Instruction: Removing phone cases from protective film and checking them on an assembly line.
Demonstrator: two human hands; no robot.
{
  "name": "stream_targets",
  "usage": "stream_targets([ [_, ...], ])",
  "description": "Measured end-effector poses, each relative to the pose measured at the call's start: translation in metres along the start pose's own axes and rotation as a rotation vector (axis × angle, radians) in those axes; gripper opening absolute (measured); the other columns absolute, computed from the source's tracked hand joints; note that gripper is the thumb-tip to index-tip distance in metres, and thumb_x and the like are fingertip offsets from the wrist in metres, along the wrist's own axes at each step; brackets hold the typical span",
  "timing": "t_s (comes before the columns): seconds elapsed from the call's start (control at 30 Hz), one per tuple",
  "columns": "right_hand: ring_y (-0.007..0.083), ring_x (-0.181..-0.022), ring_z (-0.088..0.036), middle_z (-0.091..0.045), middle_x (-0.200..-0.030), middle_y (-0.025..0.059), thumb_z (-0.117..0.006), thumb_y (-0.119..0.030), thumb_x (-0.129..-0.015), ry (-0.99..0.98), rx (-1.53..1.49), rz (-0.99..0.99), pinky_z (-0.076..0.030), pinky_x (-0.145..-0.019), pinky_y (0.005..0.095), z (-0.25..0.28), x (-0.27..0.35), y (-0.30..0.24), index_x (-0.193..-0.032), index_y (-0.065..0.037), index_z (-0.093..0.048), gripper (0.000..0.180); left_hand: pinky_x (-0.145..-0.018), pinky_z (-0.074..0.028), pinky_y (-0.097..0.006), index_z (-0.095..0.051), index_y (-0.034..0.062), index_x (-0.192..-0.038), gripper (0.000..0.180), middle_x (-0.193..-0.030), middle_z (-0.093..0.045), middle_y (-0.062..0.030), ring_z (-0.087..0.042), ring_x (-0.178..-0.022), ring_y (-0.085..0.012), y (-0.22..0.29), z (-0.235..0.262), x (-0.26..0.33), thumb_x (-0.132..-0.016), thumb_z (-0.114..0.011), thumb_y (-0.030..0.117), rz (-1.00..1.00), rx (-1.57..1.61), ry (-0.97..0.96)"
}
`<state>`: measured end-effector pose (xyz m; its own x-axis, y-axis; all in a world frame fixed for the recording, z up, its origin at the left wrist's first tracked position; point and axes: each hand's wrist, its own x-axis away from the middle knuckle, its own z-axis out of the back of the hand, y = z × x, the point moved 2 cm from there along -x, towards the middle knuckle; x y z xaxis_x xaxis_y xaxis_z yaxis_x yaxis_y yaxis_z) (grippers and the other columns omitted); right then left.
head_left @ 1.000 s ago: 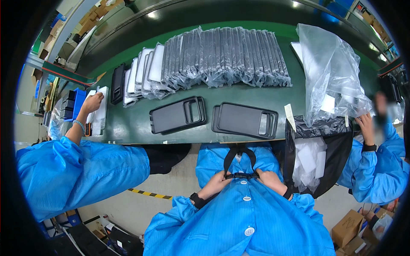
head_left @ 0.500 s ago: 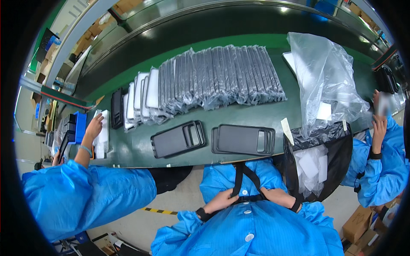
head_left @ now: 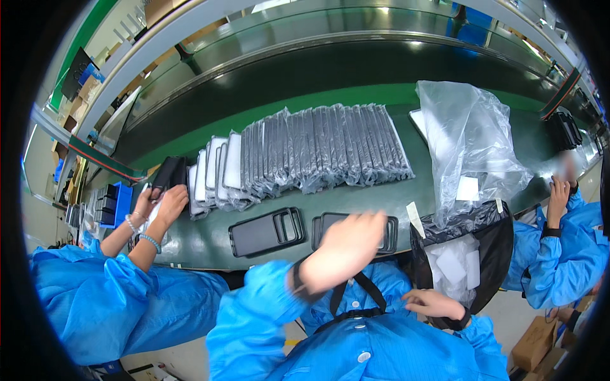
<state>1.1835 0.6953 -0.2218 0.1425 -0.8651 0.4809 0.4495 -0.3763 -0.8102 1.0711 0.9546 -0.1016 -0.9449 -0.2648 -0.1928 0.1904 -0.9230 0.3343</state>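
Observation:
My left hand (head_left: 346,251) is raised over the front edge of the table, in front of a pair of black phone-case-shaped covers (head_left: 325,223) that it partly hides. Motion blurs its fingers, and nothing shows in it. Beside my waist, my right hand (head_left: 437,303) is open, its fingers lightly bent and apart from the black straps (head_left: 370,287) on my front. Another pair of black covers (head_left: 257,235), each with a rectangular cutout at one end, lies stacked to the left. Behind them stands a long row of flat dark pieces in clear plastic bags (head_left: 330,149).
White sleeved pieces (head_left: 234,162) stand at the row's left end. Large clear plastic bags (head_left: 467,143) lie to the right. A black bag (head_left: 492,254) holding white foam pieces hangs at the edge. A co-worker's hands (head_left: 170,203) hold a black case at left; another person's hand (head_left: 557,200) is far right.
My left hand has let go of the strap and risen over the table. My right hand has moved off the straps. The left co-worker now has both hands on a black case.

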Motion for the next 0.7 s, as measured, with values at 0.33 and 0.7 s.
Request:
stream_targets([
  [0.33,0.0134,-0.072,-0.062,-0.065,-0.077,0.0109,-0.054,-0.007,-0.087,0.895,-0.382,-0.197,-0.048,-0.066,0.0259,-0.005,0.091,-0.011,-0.103,0.002,-0.057,0.019,-0.067,-0.036,-0.037,-0.067,0.0133,-0.087,0.03,-0.084,-0.062,-0.0006,-0.054,-0.081,-0.019,-0.035,-0.085,-0.229,-0.085,-0.054,0.04,0.801,-0.686,0.022],
  [0.7,0.0143,-0.072,-0.062,-0.065,-0.078,0.0111,-0.055,-0.005,-0.085,0.984,-0.253,-0.122,-0.048,-0.068,0.0265,0.001,0.086,-0.022,-0.102,0.003,-0.058,0.018,-0.112,-0.005,-0.045,-0.021,-0.0025,-0.141,0.103,-0.146,-0.023,-0.0213,-0.014,-0.139,-0.0319,-0.046,-0.13,-0.271,-0.067,-0.069,0.05,0.453,-0.465,-0.174],
])
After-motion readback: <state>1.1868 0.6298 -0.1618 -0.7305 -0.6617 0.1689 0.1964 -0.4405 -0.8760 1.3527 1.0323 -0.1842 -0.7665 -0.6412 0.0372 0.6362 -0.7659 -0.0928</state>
